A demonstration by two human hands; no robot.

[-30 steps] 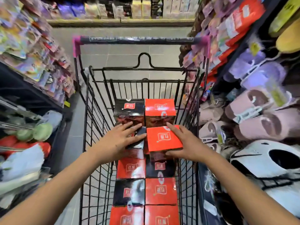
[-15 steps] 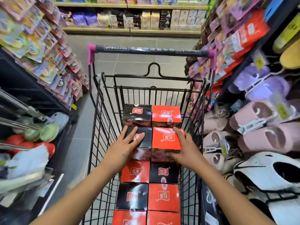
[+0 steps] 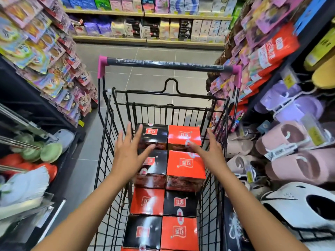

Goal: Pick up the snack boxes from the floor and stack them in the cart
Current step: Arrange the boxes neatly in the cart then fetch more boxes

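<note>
1. Both arms reach forward over the cart [image 3: 107,160]. The left hand [image 3: 129,154] and right hand [image 3: 210,154] are spread wide with straight fingers, holding nothing.
2. The left hand hides part of the black boxes. Whether any fingertip touches a box is unclear, and the nearest boxes are cut off below.
3. The red and black snack boxes [image 3: 184,165] lie stacked inside the cart, with the upper layer between and just under the hands.

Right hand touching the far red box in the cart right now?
Cannot tell. Head view: spread fingers of the right hand overlap the near edge of the far red box, but blur hides any contact or gap.
</note>
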